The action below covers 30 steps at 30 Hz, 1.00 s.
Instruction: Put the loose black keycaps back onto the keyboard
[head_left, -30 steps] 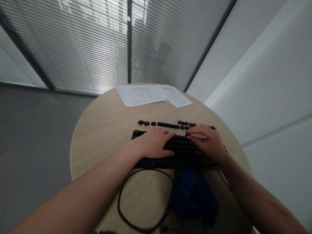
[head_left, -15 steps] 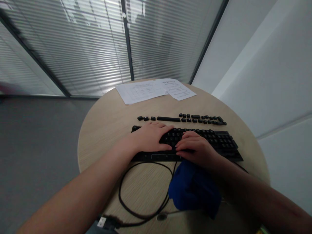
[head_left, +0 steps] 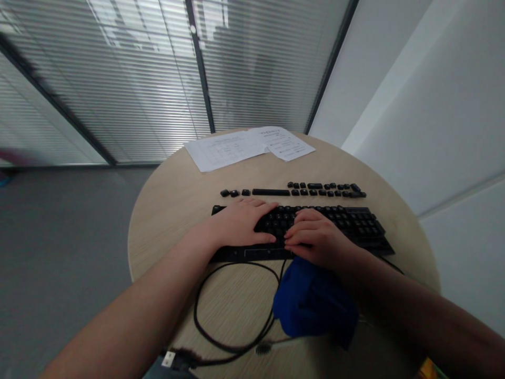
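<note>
My left hand [head_left: 242, 223] lies flat over the left part of a black keyboard [head_left: 357, 226], fingers spread and thumb stretched toward the middle. Close beside it, my right hand [head_left: 315, 237] is curled above the keyboard's lower middle, its fingers pressed together near the keys; what they hold, if anything, is hidden. A crumpled blue cloth [head_left: 311, 302] sits just below the right hand and touches its underside or lies right beneath it; which of these I cannot tell. Behind the keyboard, loose black keycaps are laid in two rows, with a long spacebar [head_left: 271, 192] among them.
A looped black cable [head_left: 197, 316] with a USB plug [head_left: 168, 359] lies at the front of the round wooden table [head_left: 158, 226]. A small brush [head_left: 263, 348] is beside the cloth. Printed sheets [head_left: 224, 152] rest at the far edge. Beyond stand blinds and a white wall.
The view has shifted slightly. My right fingers look a little more tightly drawn together; my left hand stays on the keyboard, and the keycaps and cloth remain in place.
</note>
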Each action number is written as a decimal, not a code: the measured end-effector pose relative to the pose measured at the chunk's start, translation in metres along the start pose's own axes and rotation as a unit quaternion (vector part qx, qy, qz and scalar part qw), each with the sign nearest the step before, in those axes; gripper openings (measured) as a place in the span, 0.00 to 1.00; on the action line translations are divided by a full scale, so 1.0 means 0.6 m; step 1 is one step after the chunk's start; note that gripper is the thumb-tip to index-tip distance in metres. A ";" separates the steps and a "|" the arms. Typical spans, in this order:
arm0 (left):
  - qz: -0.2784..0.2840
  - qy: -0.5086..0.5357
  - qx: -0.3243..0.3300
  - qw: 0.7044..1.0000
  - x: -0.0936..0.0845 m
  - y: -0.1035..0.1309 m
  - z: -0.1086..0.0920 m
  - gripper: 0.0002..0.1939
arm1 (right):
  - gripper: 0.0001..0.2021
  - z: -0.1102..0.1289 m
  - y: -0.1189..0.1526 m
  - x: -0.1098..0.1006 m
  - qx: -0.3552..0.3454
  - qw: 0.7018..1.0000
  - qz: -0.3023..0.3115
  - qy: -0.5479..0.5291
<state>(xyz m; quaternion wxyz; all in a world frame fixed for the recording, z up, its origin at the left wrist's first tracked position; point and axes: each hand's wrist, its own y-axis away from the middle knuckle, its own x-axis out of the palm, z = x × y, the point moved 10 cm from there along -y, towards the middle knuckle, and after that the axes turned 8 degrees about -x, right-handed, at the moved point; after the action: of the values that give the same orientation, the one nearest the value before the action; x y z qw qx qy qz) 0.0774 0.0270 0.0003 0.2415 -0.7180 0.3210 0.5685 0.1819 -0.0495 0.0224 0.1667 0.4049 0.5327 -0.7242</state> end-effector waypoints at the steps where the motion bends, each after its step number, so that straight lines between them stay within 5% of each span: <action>1: 0.001 0.000 -0.001 1.000 0.000 0.000 0.000 0.43 | 0.04 0.001 0.000 0.000 -0.001 1.000 0.000 0.000; 25: -0.018 -0.003 0.014 1.000 0.000 -0.001 -0.003 0.40 | 0.02 -0.030 0.007 0.028 0.082 0.991 0.106 -0.006; 30: -0.021 -0.017 -0.009 1.000 0.000 -0.004 -0.006 0.40 | 0.02 -0.026 0.001 0.004 0.065 0.997 0.047 -0.010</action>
<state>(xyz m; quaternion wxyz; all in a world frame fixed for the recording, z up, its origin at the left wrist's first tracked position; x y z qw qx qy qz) 0.0815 0.0258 0.0009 0.2526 -0.7172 0.2965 0.5778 0.1872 -0.0350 0.0185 0.1788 0.4323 0.4633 -0.7526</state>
